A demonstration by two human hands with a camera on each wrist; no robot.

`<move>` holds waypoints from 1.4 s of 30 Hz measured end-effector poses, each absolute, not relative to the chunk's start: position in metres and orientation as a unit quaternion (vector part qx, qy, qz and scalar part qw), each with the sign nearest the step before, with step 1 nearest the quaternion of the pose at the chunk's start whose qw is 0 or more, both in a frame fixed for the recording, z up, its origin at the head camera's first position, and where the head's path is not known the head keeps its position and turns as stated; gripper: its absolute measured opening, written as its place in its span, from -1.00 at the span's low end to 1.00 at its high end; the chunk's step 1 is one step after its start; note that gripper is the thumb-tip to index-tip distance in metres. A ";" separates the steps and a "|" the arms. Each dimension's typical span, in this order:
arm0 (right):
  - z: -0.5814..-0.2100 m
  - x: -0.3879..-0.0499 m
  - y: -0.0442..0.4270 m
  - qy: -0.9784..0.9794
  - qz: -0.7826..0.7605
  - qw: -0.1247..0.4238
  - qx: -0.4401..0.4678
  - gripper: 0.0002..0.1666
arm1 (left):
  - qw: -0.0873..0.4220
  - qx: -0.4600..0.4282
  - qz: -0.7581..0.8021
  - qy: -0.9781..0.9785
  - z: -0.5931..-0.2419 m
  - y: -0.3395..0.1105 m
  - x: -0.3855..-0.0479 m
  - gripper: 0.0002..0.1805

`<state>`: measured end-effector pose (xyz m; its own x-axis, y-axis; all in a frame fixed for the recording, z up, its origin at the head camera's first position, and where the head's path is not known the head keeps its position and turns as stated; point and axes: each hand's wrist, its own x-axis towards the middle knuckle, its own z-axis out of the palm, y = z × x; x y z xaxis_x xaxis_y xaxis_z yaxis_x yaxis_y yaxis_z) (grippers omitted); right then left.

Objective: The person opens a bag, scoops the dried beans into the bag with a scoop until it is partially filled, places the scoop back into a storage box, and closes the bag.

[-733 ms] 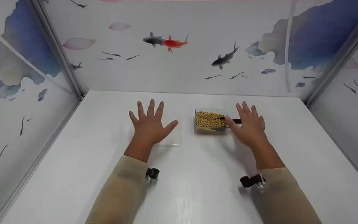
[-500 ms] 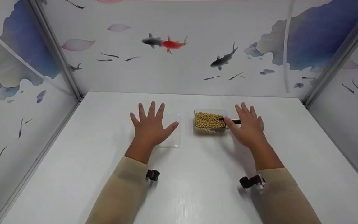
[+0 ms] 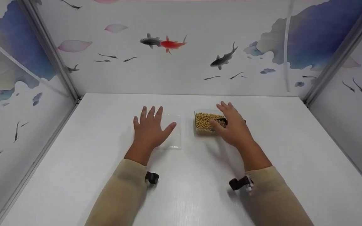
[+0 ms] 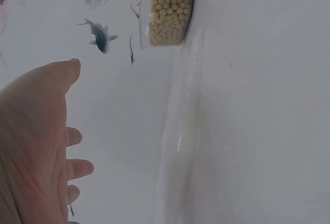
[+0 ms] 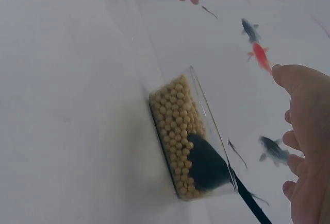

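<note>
My left hand (image 3: pixel 149 131), fingers spread, hovers over a flat clear plastic piece (image 3: pixel 175 138); whether it is a lid or a shallow tray I cannot tell. The right hand (image 3: pixel 235 128) hangs with loosely extended fingers above the right part of a clear box (image 5: pixel 209 118). Yellow soybeans (image 3: pixel 203 121) fill much of that box. A black scoop (image 5: pixel 206 165) has its head in the beans, seen through the wall in the right wrist view, and its handle (image 5: pixel 252 203) sticks out past the rim. Neither hand holds anything.
A white table (image 3: pixel 181 188) carries these things. Behind it stands a white panel (image 3: pixel 181 75) printed with fish, with side panels at left and right. A small black wrist camera (image 3: pixel 152 178) sits on the left sleeve, another camera (image 3: pixel 239 183) on the right.
My right hand has moved left from beside the scoop's handle to over the box, covering most of the handle. The left hand's fingers have drawn slightly closer together.
</note>
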<state>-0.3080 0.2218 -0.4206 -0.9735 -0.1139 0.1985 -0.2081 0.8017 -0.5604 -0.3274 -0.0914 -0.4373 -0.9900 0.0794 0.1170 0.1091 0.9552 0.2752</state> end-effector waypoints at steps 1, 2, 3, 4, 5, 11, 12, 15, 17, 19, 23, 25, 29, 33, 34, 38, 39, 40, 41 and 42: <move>-0.419 -0.307 0.214 -0.945 0.306 0.073 0.089 -0.06 | 0.054 -0.045 -0.140 -0.988 -0.438 -0.094 -0.328 0.07; -0.418 -0.307 0.206 -0.944 0.309 0.071 0.093 -0.06 | 0.057 -0.043 -0.139 -0.988 -0.439 -0.096 -0.329 0.07; -0.417 -0.306 0.198 -0.943 0.311 0.070 0.095 -0.07 | 0.058 -0.043 -0.139 -0.988 -0.440 -0.099 -0.329 0.07; -0.416 -0.305 0.191 -0.942 0.313 0.069 0.096 -0.08 | 0.059 -0.042 -0.139 -0.988 -0.440 -0.101 -0.330 0.07; -0.415 -0.305 0.183 -0.942 0.313 0.069 0.100 -0.08 | 0.059 -0.042 -0.140 -0.988 -0.441 -0.103 -0.329 0.07; -0.415 -0.302 0.142 -0.942 0.312 0.063 0.109 -0.05 | 0.062 -0.040 -0.145 -0.987 -0.440 -0.118 -0.328 0.07; -0.416 -0.302 0.136 -0.941 0.315 0.060 0.109 -0.05 | 0.062 -0.039 -0.145 -0.987 -0.440 -0.121 -0.327 0.07; -0.418 -0.302 0.122 -0.937 0.328 0.048 0.109 -0.04 | 0.057 -0.035 -0.143 -0.987 -0.441 -0.129 -0.327 0.06; -0.419 -0.302 0.114 -0.934 0.337 0.041 0.108 -0.04 | 0.053 -0.032 -0.149 -0.987 -0.441 -0.134 -0.326 0.05; -0.421 -0.301 0.108 -0.932 0.344 0.033 0.107 -0.04 | 0.049 -0.029 -0.159 -0.986 -0.442 -0.138 -0.326 0.05; -0.426 -0.301 0.099 -0.924 0.368 0.009 0.106 -0.04 | 0.030 -0.019 -0.209 -0.977 -0.447 -0.141 -0.327 0.05; -0.430 -0.300 0.096 -0.918 0.384 -0.011 0.103 -0.03 | 0.011 -0.010 -0.245 -0.969 -0.449 -0.141 -0.327 0.04; -0.439 -0.298 0.093 -0.905 0.412 -0.056 0.095 0.01 | -0.038 0.017 -0.308 -0.950 -0.453 -0.138 -0.328 0.03; -0.448 -0.299 0.093 -0.891 0.437 -0.094 0.073 0.02 | -0.082 0.036 -0.337 -0.937 -0.456 -0.135 -0.328 0.01; -0.450 -0.300 0.093 -0.886 0.448 -0.102 0.067 0.01 | -0.088 0.038 -0.342 -0.935 -0.456 -0.134 -0.328 0.01; -0.455 -0.304 0.095 -0.845 0.516 -0.131 0.041 -0.01 | -0.099 0.036 -0.363 -0.926 -0.452 -0.133 -0.328 -0.03; -0.456 -0.305 0.096 -0.834 0.534 -0.134 0.037 -0.02 | -0.100 0.035 -0.369 -0.923 -0.451 -0.133 -0.327 -0.04; -0.456 -0.306 0.096 -0.822 0.551 -0.136 0.034 -0.02 | -0.103 0.036 -0.378 -0.920 -0.450 -0.133 -0.327 -0.05; -0.456 -0.307 0.097 -0.813 0.565 -0.138 0.029 -0.03 | -0.108 0.037 -0.387 -0.915 -0.448 -0.133 -0.328 -0.06; -0.457 -0.308 0.097 -0.808 0.573 -0.136 0.024 -0.05 | -0.112 0.040 -0.397 -0.910 -0.447 -0.133 -0.328 -0.07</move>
